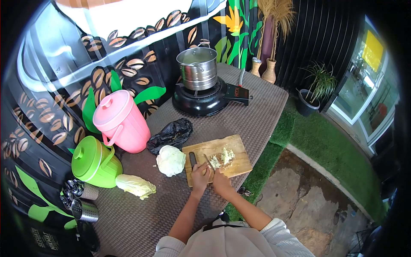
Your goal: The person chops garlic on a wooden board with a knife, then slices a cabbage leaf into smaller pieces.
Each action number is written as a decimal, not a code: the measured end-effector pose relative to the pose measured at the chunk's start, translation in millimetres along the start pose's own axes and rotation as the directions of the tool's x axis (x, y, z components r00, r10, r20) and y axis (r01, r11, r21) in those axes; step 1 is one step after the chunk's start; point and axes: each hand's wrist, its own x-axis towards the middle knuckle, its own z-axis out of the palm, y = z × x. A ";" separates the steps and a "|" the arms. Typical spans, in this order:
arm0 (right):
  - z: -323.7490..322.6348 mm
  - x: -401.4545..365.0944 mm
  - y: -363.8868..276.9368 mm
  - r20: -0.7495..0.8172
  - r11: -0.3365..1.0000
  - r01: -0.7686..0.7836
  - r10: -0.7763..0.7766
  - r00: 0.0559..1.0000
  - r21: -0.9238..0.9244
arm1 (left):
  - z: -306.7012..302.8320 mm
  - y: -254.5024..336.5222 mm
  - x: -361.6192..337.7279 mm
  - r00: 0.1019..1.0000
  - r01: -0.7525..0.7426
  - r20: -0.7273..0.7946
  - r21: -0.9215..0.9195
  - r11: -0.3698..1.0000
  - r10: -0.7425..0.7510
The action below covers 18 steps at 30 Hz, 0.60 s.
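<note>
Over the near edge of a wooden cutting board point(239, 150), my right hand point(221, 180) is closed round a knife point(208, 160) whose blade points away from me. My left hand point(200, 174) is right beside the blade, fingers bent and pressed together; what they hold, if anything, is hidden. Past its fingers a dark handle point(192, 159) shows on the board, its near part covered by the hand. Finely chopped pale bits, perhaps garlic point(227, 155), lie in small heaps beyond the blade. A round cabbage point(171, 161) sits just left of the board.
Behind the board stands a black gas stove point(201, 105) bearing a steel pot point(197, 70). A black plastic bag point(171, 135), pink jug point(122, 122), green lidded container point(97, 165), napa cabbage point(136, 186) and steel utensil holder point(84, 210) stand or lie leftward. The table edge point(267, 139) runs along the right.
</note>
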 end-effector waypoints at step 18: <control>13.9 5.2 1.0 -0.042 0.999 -0.042 0.042 0.998 -0.001 | -1.6 4.1 0.3 0.999 -0.036 -0.001 0.069 0.997 0.036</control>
